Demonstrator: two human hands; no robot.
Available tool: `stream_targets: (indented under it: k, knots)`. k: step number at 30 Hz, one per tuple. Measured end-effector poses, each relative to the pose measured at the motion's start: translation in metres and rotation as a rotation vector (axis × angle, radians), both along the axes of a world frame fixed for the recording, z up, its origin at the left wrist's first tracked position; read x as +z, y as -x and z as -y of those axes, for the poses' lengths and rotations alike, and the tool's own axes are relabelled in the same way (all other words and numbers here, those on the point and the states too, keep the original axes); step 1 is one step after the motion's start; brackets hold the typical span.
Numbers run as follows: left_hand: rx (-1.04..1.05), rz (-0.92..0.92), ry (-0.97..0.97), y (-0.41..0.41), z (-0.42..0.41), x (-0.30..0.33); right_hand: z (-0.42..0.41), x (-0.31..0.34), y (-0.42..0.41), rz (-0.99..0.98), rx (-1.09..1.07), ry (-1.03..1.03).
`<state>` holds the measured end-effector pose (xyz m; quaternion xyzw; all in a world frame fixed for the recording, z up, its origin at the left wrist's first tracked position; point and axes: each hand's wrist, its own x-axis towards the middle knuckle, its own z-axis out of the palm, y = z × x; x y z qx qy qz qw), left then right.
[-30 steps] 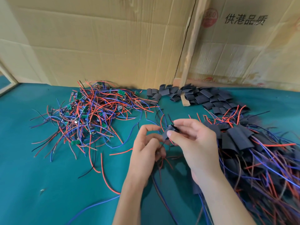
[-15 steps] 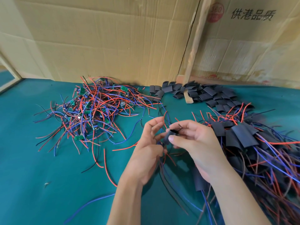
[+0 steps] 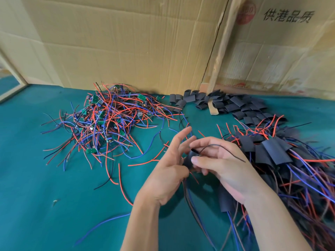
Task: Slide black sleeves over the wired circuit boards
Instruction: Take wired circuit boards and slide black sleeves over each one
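Observation:
My right hand (image 3: 219,163) pinches a black sleeve (image 3: 188,159) between thumb and fingers above the table's middle; a thin black wire arcs out of the sleeve's top over that hand. My left hand (image 3: 168,171) is against the sleeve's left side, index and middle fingers stretched upward, its lower fingers curled on wires that hang down from the sleeve. The board inside the sleeve is hidden. A tangle of bare green circuit boards (image 3: 107,122) with red, blue and black wires lies at the left. Loose black sleeves (image 3: 226,104) lie at the back. Sleeved boards (image 3: 275,153) are heaped at the right.
Everything sits on a teal cloth table (image 3: 36,196). Cardboard sheets (image 3: 126,42) stand as a wall along the back, with a wooden strip (image 3: 220,51) leaning between them. Stray red, blue and black wires trail toward the front edge.
The sleeve has stayed between both hands. My left index and middle fingers have straightened upward off it, and a black wire now loops over my right hand.

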<state>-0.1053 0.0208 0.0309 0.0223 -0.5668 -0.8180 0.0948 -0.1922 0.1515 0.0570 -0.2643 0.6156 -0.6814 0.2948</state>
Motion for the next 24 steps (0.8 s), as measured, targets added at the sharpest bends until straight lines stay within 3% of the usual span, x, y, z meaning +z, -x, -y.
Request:
stream_targets:
  k: [5,10,16,21,24]
  knots:
    - [-0.015,-0.031,-0.100,-0.001,0.004,-0.002,0.001,0.001,0.000,0.001,0.025,-0.052]
    - [0.075,-0.087,-0.173,0.001,0.008,-0.008,-0.001,0.002,0.005,0.183,-0.043,0.095]
    - [0.249,-0.008,0.002,0.007,0.000,-0.010,0.004,0.003,0.005,0.330,-0.068,0.169]
    - [0.385,0.020,0.110,0.010,-0.001,-0.011,0.010,0.006,-0.006,0.283,-0.075,0.119]
    - [0.290,-0.004,0.018,0.010,-0.004,-0.006,0.010,0.014,-0.010,0.177,-0.151,0.111]
